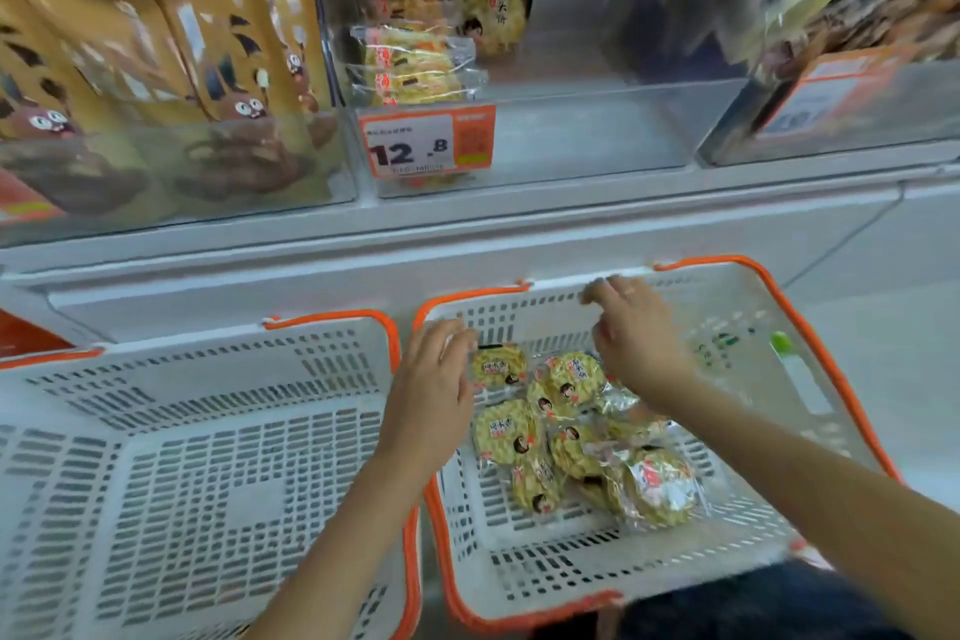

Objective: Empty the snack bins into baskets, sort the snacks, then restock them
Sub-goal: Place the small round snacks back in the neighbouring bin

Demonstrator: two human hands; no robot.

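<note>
both hands [434, 379] [636, 338] hover over the snack packs [571, 437] (right basket [519, 582]).

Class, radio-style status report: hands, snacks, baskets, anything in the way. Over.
Left hand and right hand open, over right basket. Snack packets piled inside it. Left basket holds none. Bin still holds a few. Nothing blocking.

Your left basket [171, 431] runs off the frame's edge; your right hand [636, 338] blurs, hiding some snack packets [561, 437].
</note>
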